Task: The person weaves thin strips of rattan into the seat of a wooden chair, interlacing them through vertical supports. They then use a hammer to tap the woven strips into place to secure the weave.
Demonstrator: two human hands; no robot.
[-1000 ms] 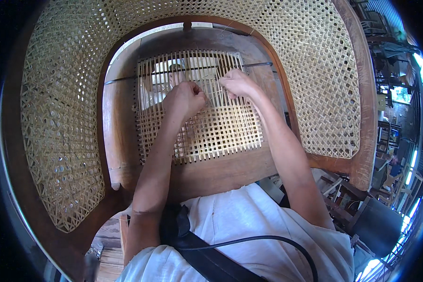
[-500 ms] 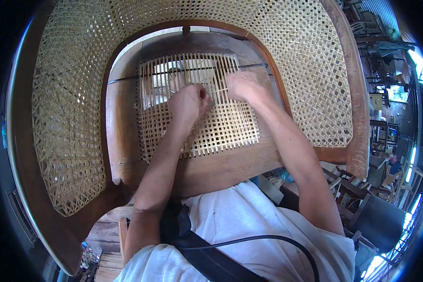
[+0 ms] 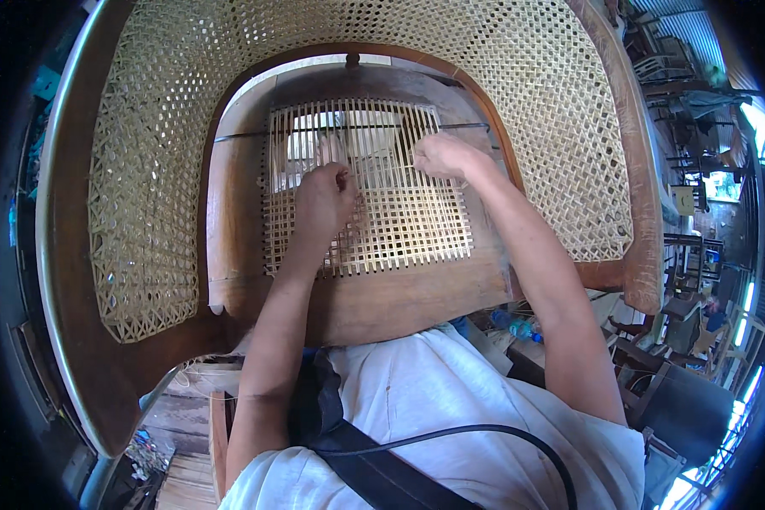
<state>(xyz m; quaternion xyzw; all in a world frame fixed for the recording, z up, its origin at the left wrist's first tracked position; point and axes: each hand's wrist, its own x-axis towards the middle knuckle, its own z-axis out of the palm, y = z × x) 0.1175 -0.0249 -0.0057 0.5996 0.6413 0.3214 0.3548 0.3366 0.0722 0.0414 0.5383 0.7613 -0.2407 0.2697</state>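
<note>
Item: cane seat panel (image 3: 399,225), set in the wooden seat frame (image 3: 374,297) of a curved-back chair. Lay at centre of view, directly ahead of the torso. Near part woven into a close grid; far part bare parallel strands only. Long axis of those strands ran away from the body, toward the chair back; woven cross strands ran left to right.

Thin dark rod (image 3: 348,129), laid across the strands near the far edge, pointed left to right, ends reaching the frame on both sides.

Left hand (image 3: 325,200): rested on the panel left of centre, knuckles up, fingers curled down among the strands. Forearm ran straight from the lower edge, slightly rightward. Whether a strand was pinched could not be told.

Right hand (image 3: 440,155): placed at the panel's far right, just below the rod, fingers bunched into a loose fist against the strands. Grasp could not be told. Forearm angled in from lower right, elbow bent.

Woven cane back (image 3: 561,102) arched around the seat on both sides.
</note>
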